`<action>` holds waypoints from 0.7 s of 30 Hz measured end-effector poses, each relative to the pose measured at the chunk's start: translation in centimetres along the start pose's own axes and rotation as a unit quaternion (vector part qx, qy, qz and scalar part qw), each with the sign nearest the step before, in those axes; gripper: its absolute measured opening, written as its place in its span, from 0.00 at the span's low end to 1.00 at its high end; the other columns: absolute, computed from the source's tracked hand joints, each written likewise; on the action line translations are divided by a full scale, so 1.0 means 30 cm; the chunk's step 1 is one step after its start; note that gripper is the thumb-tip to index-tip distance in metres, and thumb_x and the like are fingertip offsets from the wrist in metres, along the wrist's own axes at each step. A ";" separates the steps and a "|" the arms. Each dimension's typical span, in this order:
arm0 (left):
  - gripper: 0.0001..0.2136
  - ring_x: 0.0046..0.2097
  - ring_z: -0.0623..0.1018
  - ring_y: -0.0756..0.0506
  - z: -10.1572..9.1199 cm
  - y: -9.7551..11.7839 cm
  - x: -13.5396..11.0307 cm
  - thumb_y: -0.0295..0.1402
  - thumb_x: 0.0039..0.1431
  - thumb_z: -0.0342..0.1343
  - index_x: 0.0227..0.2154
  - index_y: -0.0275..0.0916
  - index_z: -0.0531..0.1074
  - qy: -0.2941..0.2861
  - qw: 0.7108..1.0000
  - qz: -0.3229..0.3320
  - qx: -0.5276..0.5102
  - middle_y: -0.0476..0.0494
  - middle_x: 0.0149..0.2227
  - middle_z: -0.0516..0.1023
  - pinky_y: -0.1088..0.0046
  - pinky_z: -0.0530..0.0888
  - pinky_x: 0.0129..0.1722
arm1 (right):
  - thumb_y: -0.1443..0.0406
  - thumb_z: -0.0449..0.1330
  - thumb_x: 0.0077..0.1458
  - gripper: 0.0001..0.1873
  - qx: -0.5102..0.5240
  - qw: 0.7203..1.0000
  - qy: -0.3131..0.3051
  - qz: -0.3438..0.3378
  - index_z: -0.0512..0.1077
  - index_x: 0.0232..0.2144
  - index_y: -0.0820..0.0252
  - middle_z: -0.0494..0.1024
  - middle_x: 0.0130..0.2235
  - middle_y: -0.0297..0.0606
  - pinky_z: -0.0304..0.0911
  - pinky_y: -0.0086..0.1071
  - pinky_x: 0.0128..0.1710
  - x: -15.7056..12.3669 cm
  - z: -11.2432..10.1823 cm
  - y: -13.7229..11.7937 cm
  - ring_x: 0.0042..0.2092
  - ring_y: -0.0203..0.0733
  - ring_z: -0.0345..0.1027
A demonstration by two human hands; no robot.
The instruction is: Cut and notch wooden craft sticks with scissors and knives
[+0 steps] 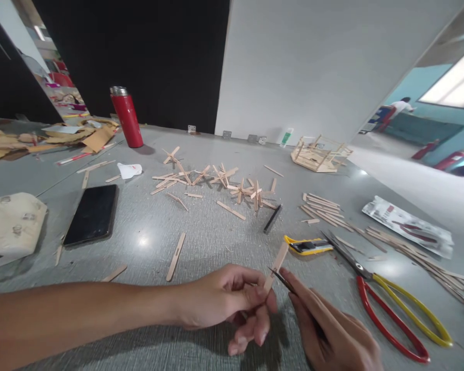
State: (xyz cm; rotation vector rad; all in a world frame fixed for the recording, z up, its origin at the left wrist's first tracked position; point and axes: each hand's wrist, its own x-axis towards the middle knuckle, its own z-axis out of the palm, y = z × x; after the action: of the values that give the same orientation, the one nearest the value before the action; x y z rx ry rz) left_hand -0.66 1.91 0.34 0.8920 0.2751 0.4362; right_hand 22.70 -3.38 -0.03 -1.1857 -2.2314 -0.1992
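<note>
My left hand (242, 304) pinches the lower end of a popsicle stick (280, 257), which is tilted up to the right. In my right hand (328, 322) is a thin dark pointed blade (281, 280), its tip against the middle of that stick. The fingers hide most of the tool, so its exact kind cannot be made out. Just beyond the stick's upper end lies a yellow utility knife (310, 246). Red-and-yellow-handled scissors (365, 271) rest to the right of my right hand. Another popsicle stick (176, 256), with a slot in its middle, lies beyond my left forearm.
Joined popsicle sticks (220, 178) spread across the table's middle. A stick frame (320, 154) stands at the back right, near loose sticks (322, 208) and a white packet (410, 225). On the left are a phone (93, 214), a tissue pack (11, 226) and a red flask (127, 118).
</note>
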 end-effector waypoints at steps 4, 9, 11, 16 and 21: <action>0.11 0.19 0.63 0.54 0.001 0.004 -0.002 0.43 0.70 0.58 0.41 0.40 0.72 -0.004 0.999 -0.005 -0.037 0.54 0.22 0.67 0.78 0.68 0.20 | 0.72 0.52 0.71 0.23 0.031 0.999 -0.005 0.015 0.66 0.64 0.54 0.87 0.44 0.41 0.76 0.24 0.33 0.004 0.003 -0.004 0.33 0.37 0.84; 0.16 0.19 0.59 0.55 -0.007 -0.015 0.013 0.48 0.71 0.55 0.33 0.43 0.62 -0.003 0.998 -0.020 -0.067 0.58 0.22 0.57 0.80 0.64 0.18 | 0.71 0.53 0.70 0.16 0.024 0.999 0.011 0.021 0.71 0.57 0.59 0.88 0.44 0.43 0.77 0.26 0.36 0.014 0.014 -0.023 0.35 0.39 0.85; 0.17 0.19 0.59 0.55 -0.012 -0.021 0.016 0.49 0.72 0.54 0.33 0.43 0.61 -0.008 0.998 -0.018 -0.063 0.59 0.22 0.56 0.80 0.66 0.18 | 0.71 0.54 0.70 0.15 0.019 0.999 0.028 0.029 0.72 0.55 0.60 0.88 0.42 0.43 0.76 0.24 0.32 0.016 0.021 -0.033 0.33 0.39 0.84; 0.17 0.19 0.58 0.54 -0.014 -0.012 0.009 0.49 0.71 0.55 0.33 0.42 0.64 -0.024 0.999 -0.017 -0.044 0.59 0.21 0.56 0.80 0.66 0.19 | 0.71 0.54 0.70 0.12 0.007 0.998 0.047 0.038 0.73 0.52 0.63 0.88 0.39 0.45 0.75 0.23 0.32 0.011 0.031 -0.049 0.26 0.36 0.80; 0.16 0.19 0.58 0.54 -0.011 -0.004 0.002 0.48 0.72 0.55 0.34 0.42 0.64 -0.030 0.998 -0.023 -0.042 0.59 0.21 0.55 0.80 0.65 0.19 | 0.71 0.55 0.68 0.11 0.044 0.996 0.037 0.065 0.75 0.49 0.62 0.88 0.37 0.43 0.72 0.22 0.29 0.014 0.023 -0.052 0.25 0.34 0.79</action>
State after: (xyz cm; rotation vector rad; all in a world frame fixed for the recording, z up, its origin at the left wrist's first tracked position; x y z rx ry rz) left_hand -0.70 2.10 0.05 0.8136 0.2192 0.3753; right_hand 20.99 -3.73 -0.12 -1.2508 -2.0691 -0.0904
